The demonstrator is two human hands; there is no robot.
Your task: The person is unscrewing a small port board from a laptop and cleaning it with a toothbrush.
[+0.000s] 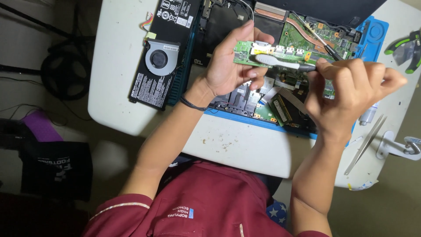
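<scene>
Right, the left hand (228,66) is clamped on a small green circuit board (245,52), held above the opened laptop (245,105). The right hand (351,87), at three o'clock from it, grips a white toothbrush (280,62), bristles on the board. Cooling fan (161,57) and battery (153,83) already lie out at nine o'clock; brushing looks under way, reassembly untouched.

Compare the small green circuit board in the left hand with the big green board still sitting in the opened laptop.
The small circuit board is a narrow strip; the large board in the laptop is much wider. The small one is lifted clear of the table in the left hand, with the toothbrush from the right hand laid across it; the large one lies flat in the chassis, crossed by a copper pipe. Both are green and carry metal parts.
</scene>
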